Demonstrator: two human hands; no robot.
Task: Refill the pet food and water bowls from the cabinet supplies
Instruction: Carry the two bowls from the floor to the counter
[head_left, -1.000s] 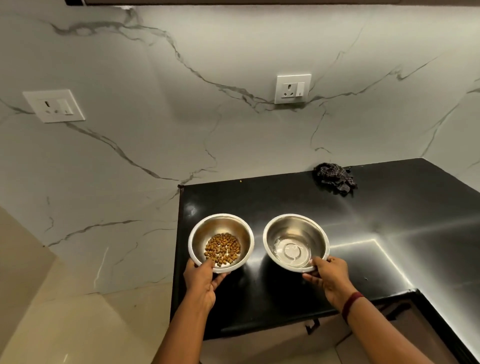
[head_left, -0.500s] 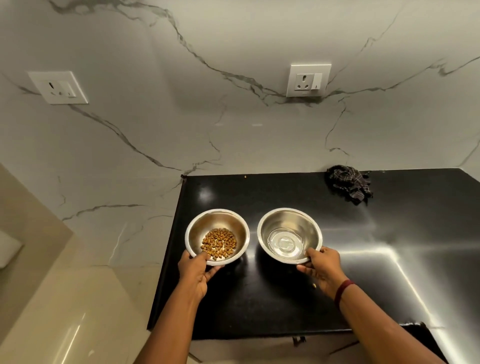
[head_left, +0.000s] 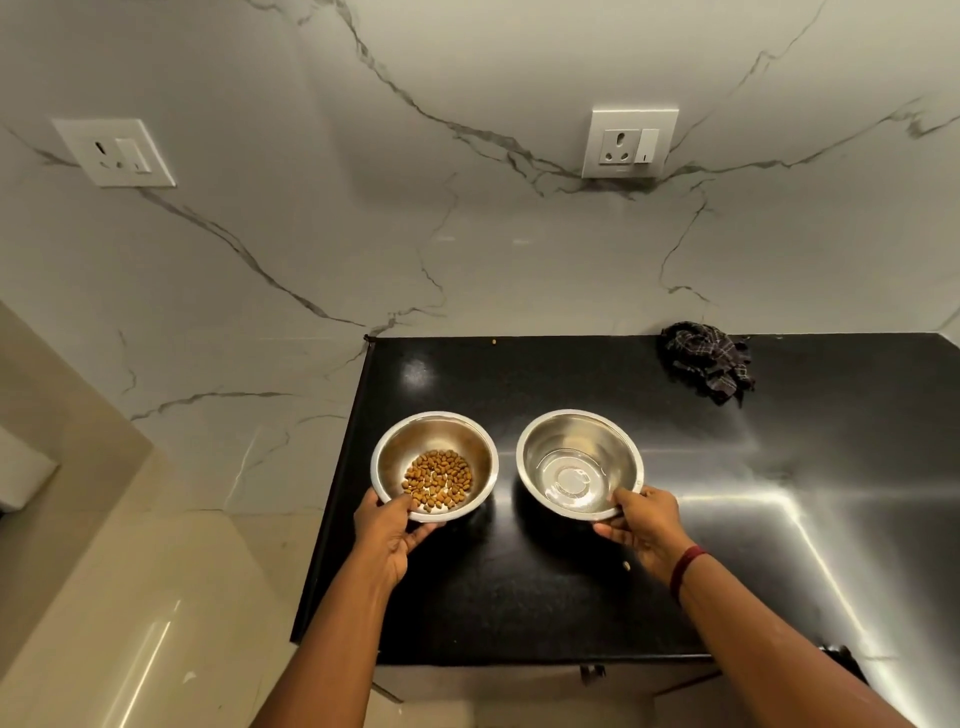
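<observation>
Two steel bowls stand side by side, not touching, close to the left edge of the black table (head_left: 571, 597). Bare surface runs out to the right and forward to the front edge. The left hand (head_left: 387, 535) has its grip pinched on the near rim of the food bowl (head_left: 415, 441), where brown kibble (head_left: 439, 479) covers part of the bottom. The right hand (head_left: 644, 525) pinches the near rim of the water bowl (head_left: 582, 431), which holds shallow water (head_left: 571, 480). A crumpled cloth (head_left: 706, 364) lies by the back wall.
</observation>
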